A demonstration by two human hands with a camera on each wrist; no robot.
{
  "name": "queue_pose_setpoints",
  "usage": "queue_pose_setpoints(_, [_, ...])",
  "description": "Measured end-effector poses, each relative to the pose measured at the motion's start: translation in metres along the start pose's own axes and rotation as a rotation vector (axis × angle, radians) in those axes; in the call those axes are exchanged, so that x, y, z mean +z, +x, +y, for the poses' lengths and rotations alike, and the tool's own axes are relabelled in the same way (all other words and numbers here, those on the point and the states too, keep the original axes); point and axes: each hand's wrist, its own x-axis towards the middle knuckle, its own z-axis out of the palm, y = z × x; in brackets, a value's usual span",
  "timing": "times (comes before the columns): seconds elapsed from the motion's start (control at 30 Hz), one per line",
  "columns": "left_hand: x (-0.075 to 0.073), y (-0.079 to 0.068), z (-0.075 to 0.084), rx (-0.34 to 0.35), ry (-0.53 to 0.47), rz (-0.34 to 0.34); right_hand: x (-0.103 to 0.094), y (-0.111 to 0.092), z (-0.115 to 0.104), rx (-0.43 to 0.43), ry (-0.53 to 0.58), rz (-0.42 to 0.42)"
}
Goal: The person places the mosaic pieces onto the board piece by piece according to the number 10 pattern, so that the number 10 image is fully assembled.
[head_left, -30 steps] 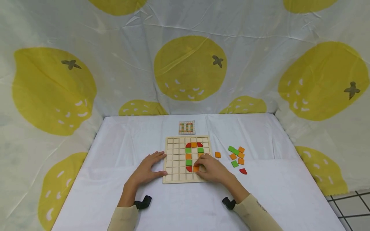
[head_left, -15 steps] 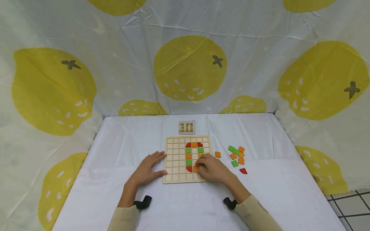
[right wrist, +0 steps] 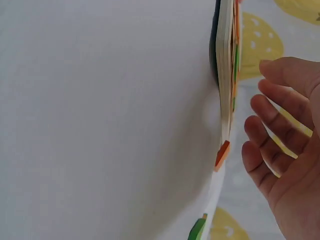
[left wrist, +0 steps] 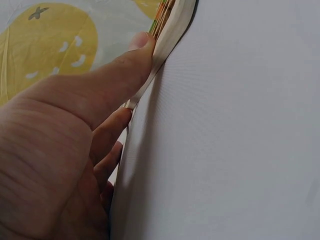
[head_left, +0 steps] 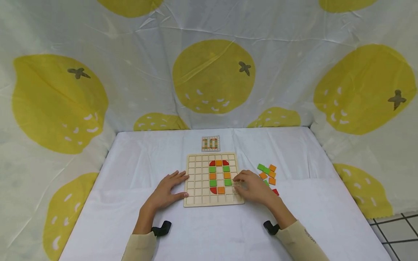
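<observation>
A wooden grid board [head_left: 197, 184] lies on the white-covered table, with red, orange and green tiles set in a tall ring on its right half. My left hand [head_left: 167, 190] rests at the board's left edge, its fingertips and thumb touching the rim; the left wrist view shows the thumb [left wrist: 120, 70] along that edge. My right hand [head_left: 253, 186] is above the board's right edge, fingers loosely bent and holding nothing. In the right wrist view, thumb and fingers stand apart beside the board's edge [right wrist: 225, 75]. A loose orange tile [right wrist: 222, 156] lies near that edge, hidden by the hand in the head view.
A small pattern card [head_left: 210, 144] lies behind the board. To its right are several loose orange and green tiles [head_left: 272, 181] and a red quarter-round piece [head_left: 275, 192], partly covered by my right hand. Lemon-printed cloth [head_left: 209, 21] hangs around the table's back and sides.
My right hand has come up from the ring's bottom orange tile and moved right to the board's edge, uncovering a green tile in the right column. My left hand stays put.
</observation>
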Motion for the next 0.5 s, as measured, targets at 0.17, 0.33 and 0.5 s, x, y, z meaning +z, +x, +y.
queue_pose_setpoints(0.17, [-0.001,0.000,-0.001,0.016,-0.015,0.009,-0.009,-0.011,0.013,0.038,-0.009,0.016])
queue_pose_setpoints(0.33, [0.000,0.000,-0.002,0.026,-0.013,0.018,-0.018,-0.024,0.027,0.068,-0.008,0.049])
queue_pose_setpoints(0.5, [0.000,-0.001,-0.002,0.030,-0.013,0.017,-0.026,-0.037,0.040,0.096,0.012,0.080])
